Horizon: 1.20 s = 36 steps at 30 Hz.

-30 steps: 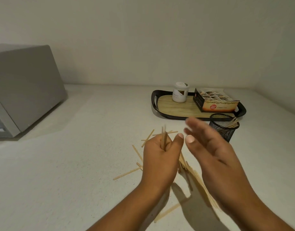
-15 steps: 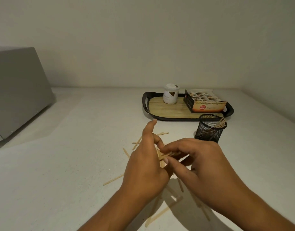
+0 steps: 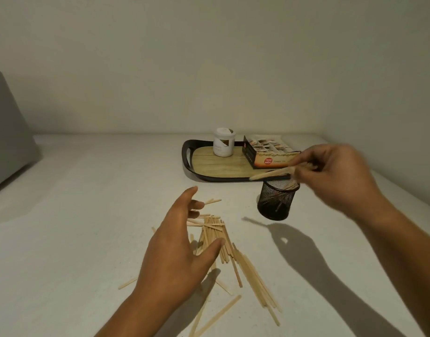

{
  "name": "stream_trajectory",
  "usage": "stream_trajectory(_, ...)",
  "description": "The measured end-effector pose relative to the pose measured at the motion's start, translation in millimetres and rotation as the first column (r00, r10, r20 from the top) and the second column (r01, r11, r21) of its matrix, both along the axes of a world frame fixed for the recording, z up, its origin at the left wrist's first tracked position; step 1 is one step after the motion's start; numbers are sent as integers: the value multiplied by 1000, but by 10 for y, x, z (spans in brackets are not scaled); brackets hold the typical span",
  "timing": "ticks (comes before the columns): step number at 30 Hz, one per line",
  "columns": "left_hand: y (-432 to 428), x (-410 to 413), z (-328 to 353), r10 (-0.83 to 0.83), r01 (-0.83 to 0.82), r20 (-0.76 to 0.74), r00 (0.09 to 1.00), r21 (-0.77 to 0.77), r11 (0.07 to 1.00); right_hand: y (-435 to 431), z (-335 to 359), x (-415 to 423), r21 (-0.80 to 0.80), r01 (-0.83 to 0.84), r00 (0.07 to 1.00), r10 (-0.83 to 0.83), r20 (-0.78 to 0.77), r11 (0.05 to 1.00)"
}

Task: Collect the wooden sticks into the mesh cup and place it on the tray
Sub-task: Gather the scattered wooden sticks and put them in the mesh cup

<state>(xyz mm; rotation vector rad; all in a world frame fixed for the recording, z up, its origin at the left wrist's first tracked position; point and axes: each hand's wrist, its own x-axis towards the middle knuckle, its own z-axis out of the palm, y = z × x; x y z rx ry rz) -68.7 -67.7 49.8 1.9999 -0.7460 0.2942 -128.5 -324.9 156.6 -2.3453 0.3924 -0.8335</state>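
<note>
My right hand (image 3: 335, 176) is pinched shut around a small bundle of wooden sticks (image 3: 269, 175). They lie nearly level and poke out past my fingertips, directly above the mesh cup (image 3: 277, 200). I judge I'm holding them flat because I've only just carried them over. They'll need tipping end-down before I let go, or they'll bridge the rim and spill.

The cup stands on the table (image 3: 87, 215) just below that hand, with a few sticks already leaning inside it. It sits just short of the tray (image 3: 186, 156), not on it, which keeps it close to the pile while I fill it.

My left hand (image 3: 177, 259) is spread wide with the fingers apart and grips nothing. It hangs over the loose sticks (image 3: 235, 254), which fan out beneath its thumb and past its wrist. I can't tell whether it touches them. I take it as poised to rake up the next handful.

Beyond the right hand, the tray carries a white jar (image 3: 224, 145) and a printed box (image 3: 269, 158). There is bare wood between the two and the near rim, where the cup could go. Much of the pile is still on the table, so the job looks under halfway done.
</note>
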Motion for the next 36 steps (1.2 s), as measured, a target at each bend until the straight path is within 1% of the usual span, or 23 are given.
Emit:
stream_trajectory(2, 12, 10, -44, 6, -6, -20, 1000, 10, 1000, -240, 29, 80, -80, 99, 995, -101, -20, 992)
stream_trajectory(4, 16, 9, -78, 6, -5, -33, 999, 24, 1000, -429, 20, 149, -148, 163, 984, -172, -53, 975)
stream_trajectory(7, 20, 32, -118, 15, -13, -48, 999, 50, 999, -582, -76, 324, -235, 213, 969, -236, -75, 948)
stream_trajectory(8, 23, 48, -126, 22, -20, -48, 999, 58, 998, -596, -121, 403, -275, 195, 966, -232, -110, 941)
stream_trajectory(9, 29, 64, -131, 30, -26, -50, 998, 66, 997, -608, -170, 484, -322, 141, 954, -215, -209, 936)
stream_trajectory(11, 47, 89, -135, 41, -36, -59, 997, 86, 996, -596, -236, 589, -394, -11, 851, -198, -486, 919)
stream_trajectory(12, 64, 99, -135, 46, -40, -60, 997, 96, 995, -600, -262, 616, -400, -33, 821, -204, -534, 916)
stream_trajectory(13, 85, 108, -133, 55, -48, -63, 997, 108, 993, -613, -276, 632, -385, -1, 842, -206, -498, 923)
stream_trajectory(14, 105, 121, -133, 72, -63, -67, 995, 121, 991, -590, -274, 626, -341, 69, 898, -207, -389, 938)
stream_trajectory(15, 124, 138, -142, 94, -84, -72, 993, 134, 987, -530, -275, 612, -298, 120, 948, -198, -249, 947)
stream_trajectory(16, 136, 158, -156, 116, -103, -82, 990, 150, 983, -426, -292, 595, -257, 126, 973, -169, -155, 958)
stream_trajectory(17, 144, 175, -174, 135, -117, -96, 986, 169, 979, -309, -342, 597, -229, 97, 980, -133, -150, 969)
stream_trajectory(19, 139, 200, -211, 161, -132, -121, 980, 216, 967, -3, -514, 594, -223, -21, 953, -48, -299, 975)
stream_trajectory(21, 115, 216, -249, 174, -131, -149, 973, 263, 956, 291, -769, 589, -183, -111, 893, 17, -450, 977)
stream_trajectory(23, 87, 234, -279, 190, -130, -178, 965, 303, 944, 514, -1023, 610, -182, -130, 841, 12, -540, 975)
stream_trajectory(25, 59, 259, -297, 214, -134, -197, 957, 354, 926, 661, -1206, 637, -220, -123, 793, -37, -608, 968)
stream_trajectory(27, 22, 286, -295, 240, -145, -199, 950, 398, 906, 741, -1321, 662, -266, -134, 776, -66, -627, 955)
stream_trajectory(29, -30, 317, -282, 256, -155, -192, 947, 425, 892, 783, -1370, 684, -283, -138, 788, -68, -612, 949)
stream_trajectory(32, -132, 370, -260, 253, -146, -184, 950, 454, 879, 776, -1376, 706, -253, -121, 808, -53, -587, 960)
stream_trajectory(36, -245, 452, -254, 244, -128, -173, 954, 503, 855, 713, -1361, 705, -171, -89, 826, -23, -563, 981)
